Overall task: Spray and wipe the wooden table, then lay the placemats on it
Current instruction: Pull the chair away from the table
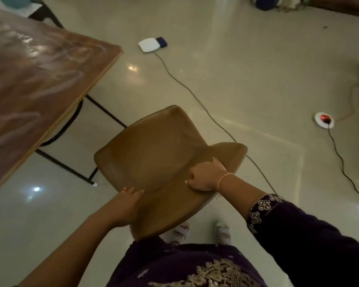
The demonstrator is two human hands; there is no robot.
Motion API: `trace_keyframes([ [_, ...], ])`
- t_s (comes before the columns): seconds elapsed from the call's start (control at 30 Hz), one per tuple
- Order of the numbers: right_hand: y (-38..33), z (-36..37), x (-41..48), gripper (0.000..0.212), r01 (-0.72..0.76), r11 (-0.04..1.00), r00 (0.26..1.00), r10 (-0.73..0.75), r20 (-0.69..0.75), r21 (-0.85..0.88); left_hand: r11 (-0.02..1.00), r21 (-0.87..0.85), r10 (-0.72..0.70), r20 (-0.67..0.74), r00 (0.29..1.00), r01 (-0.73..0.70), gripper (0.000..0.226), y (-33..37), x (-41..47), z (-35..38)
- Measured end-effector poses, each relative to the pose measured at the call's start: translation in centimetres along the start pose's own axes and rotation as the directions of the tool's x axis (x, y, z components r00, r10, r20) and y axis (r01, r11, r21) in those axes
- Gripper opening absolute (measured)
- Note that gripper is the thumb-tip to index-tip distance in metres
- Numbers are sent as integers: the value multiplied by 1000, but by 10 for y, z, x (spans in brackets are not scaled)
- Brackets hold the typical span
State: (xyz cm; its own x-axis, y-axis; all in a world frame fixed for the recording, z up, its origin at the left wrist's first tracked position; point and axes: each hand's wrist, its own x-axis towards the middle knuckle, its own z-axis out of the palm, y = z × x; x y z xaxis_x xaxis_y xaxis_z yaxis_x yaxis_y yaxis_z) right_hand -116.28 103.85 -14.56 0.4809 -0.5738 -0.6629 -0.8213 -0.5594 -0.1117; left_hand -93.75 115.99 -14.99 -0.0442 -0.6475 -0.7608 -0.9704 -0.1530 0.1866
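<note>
Wooden table (39, 79): far left of the view, with its corner pointing toward the middle of the floor. Its top shows pale streaks, but blur makes it unclear whether they are moisture or reflected light.
Chair (153, 154): brown moulded plastic, just right of the table's near corner. The seat points away from the person and the backrest (174, 210) is nearest them. Its legs are hidden under the seat, so whether it is lifted or standing cannot be told.
Why it is held: probably to move the chair in relation to the table, either clearing that side or setting it back in place.
Left hand (124, 208): grips the near-left end of the backrest, with the palm against its outer face and the fingers wrapped over the top edge.
Right hand (205, 177): clenched around the far-right part of the same top edge, knuckles up and fingers curled tight over the rim. A thin bracelet (226, 179) sits at the wrist, above a dark embroidered sleeve (298, 224).
Grip judgement: the hands are set wide apart on one edge, which should give control over swinging or dragging the chair.
Floor (247, 79): glossy and pale. A cable (187, 88) runs from a white device (149, 44) past the chair's right side, so a chair leg could snag it.
Placemats: none in view, nor any spray bottle or cloth.
</note>
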Motion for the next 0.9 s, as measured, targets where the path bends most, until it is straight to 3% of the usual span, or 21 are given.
trace_keyframes([
  [0.1,15,-4,-1,62,151,987,988,-153,36,52,965,-262,-17,28,999,24,41,27,-11,2],
  [0.17,26,-7,-7,72,268,958,958,-276,76,100,938,-347,-7,42,999,22,53,48,-20,4],
  [0.27,47,-16,-17,72,422,906,897,-424,126,42,890,-455,-29,-18,999,18,78,75,-33,14],
  [0.33,56,-20,-21,81,478,878,872,-468,145,-39,939,-336,-97,-57,994,73,95,86,-36,21],
  [0.4,62,-19,-27,88,534,829,845,-518,129,-167,969,-182,-197,-142,970,170,97,95,-34,31],
  [0.47,65,-14,-31,85,560,760,820,-565,92,-329,962,-112,-273,-284,919,251,79,102,-32,40],
  [0.57,69,-8,-29,54,566,696,768,-641,-25,-442,936,-124,-349,-428,834,328,52,107,-31,50],
  [0.67,70,-7,-26,35,568,681,742,-667,-70,-462,923,-134,-381,-432,818,360,50,110,-33,51],
  [0.9,72,-11,-30,23,586,638,717,-695,-47,-500,909,-117,-413,-382,827,400,46,121,-35,48],
])
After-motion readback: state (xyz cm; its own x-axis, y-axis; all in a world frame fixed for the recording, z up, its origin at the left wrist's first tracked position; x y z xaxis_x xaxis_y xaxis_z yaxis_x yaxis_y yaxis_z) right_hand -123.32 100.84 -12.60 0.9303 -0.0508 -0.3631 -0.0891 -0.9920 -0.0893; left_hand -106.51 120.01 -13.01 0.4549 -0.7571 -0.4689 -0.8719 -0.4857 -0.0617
